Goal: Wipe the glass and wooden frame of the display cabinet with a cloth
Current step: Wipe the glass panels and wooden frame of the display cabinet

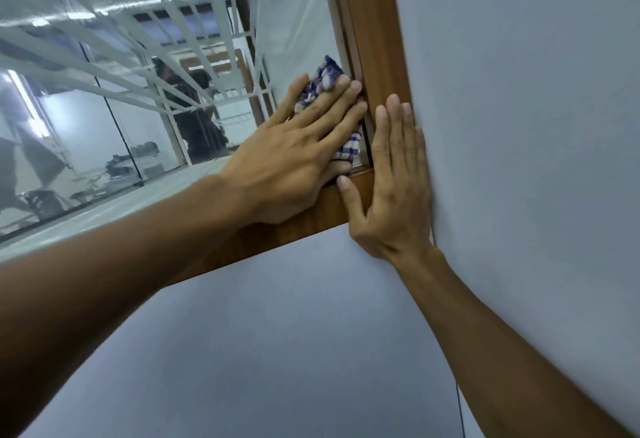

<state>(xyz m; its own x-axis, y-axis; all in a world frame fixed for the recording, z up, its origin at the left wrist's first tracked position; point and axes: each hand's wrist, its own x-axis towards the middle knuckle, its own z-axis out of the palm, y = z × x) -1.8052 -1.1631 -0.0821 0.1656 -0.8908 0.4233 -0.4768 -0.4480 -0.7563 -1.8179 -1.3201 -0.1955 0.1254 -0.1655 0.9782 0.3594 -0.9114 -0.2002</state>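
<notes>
The display cabinet's glass [145, 98] fills the upper left, bordered by a brown wooden frame [377, 32] on its right and lower edges. My left hand [294, 157] presses a blue-and-white checked cloth [323, 82] flat against the glass in the lower right corner, fingers straight and spread, fingertips at the frame's inner edge. Part of the cloth is hidden under the palm. My right hand [394, 174] lies flat and open on the vertical frame piece, thumb stretched onto the lower rail, holding nothing.
A pale grey-white wall [519, 125] surrounds the frame on the right and below. The glass reflects white bars, ceiling lights and a person's figure. A thin dark line [460, 410] runs down the wall near my right forearm.
</notes>
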